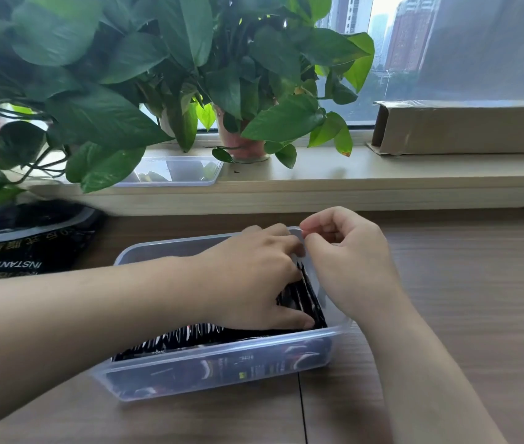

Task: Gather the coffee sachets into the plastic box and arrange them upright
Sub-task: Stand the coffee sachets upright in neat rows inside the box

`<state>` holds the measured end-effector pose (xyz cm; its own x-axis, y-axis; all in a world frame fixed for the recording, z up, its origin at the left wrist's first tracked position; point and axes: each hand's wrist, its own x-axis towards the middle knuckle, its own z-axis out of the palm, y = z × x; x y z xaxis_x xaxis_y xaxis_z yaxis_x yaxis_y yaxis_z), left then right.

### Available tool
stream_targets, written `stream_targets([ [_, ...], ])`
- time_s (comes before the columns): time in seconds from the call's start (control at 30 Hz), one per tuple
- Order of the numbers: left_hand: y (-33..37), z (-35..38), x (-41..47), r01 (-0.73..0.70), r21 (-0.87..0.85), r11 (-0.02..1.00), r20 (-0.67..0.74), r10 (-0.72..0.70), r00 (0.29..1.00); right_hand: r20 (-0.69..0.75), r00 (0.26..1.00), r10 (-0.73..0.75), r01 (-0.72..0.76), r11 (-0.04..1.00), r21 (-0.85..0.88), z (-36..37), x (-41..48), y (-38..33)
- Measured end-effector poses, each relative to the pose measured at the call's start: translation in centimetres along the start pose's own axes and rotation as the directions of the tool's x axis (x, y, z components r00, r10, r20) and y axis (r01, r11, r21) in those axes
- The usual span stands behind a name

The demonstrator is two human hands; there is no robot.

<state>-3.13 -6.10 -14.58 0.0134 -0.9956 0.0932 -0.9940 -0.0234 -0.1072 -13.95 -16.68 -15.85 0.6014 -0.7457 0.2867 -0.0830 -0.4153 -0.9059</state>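
A clear plastic box point(222, 352) stands on the wooden table, with black coffee sachets inside. My left hand point(254, 277) reaches into the box and grips a bundle of upright sachets point(303, 296) against the right wall, thumb near me and fingers on the far side. More sachets point(171, 339) lean in a slanted row along the front wall. My right hand point(350, 261) is at the box's far right corner, its curled fingers and thumb pinching the rim there. Much of the bundle is hidden under my left hand.
A black instant coffee bag point(27, 248) lies open at the left of the table. On the windowsill are potted plants point(241, 142) with leaves hanging low, another clear container point(177, 171) and a long cardboard box point(465, 129). Bare wood shows to the box's right.
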Motion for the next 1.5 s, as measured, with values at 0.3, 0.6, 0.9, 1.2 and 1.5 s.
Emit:
stream_targets([
  [0.3, -0.4, -0.6, -0.2, -0.029, -0.261, 0.965, 0.155, 0.072, 0.985, -0.008, 1.000, 0.001, -0.001, 1.000, -0.016, -0.1, -0.3, 0.0],
  [0.6, -2.0, -1.3, 0.3, -0.166, -0.380, 0.910, 0.036, 0.194, 0.980, -0.027, 1.000, 0.004, -0.004, 1.000, -0.003, 0.0, 0.0, 0.2],
  [0.9, -3.3, -0.4, 1.1, -0.344, -0.061, 0.937, 0.124, 0.349, 0.929, -0.027, 1.000, 0.015, -0.015, 1.000, 0.014, 0.0, 0.0, 0.2],
  [1.2, -3.4, 0.1, 1.9, -0.344, -0.127, 0.930, 0.166, 0.362, 0.917, -0.009, 1.000, 0.024, -0.024, 1.000, 0.018, 0.0, -0.1, 0.2],
  [1.5, -2.8, -0.5, 1.4, -0.223, -0.211, 0.952, 0.222, 0.269, 0.937, -0.006, 1.000, 0.026, -0.026, 1.000, 0.001, 0.0, -0.1, 0.2],
])
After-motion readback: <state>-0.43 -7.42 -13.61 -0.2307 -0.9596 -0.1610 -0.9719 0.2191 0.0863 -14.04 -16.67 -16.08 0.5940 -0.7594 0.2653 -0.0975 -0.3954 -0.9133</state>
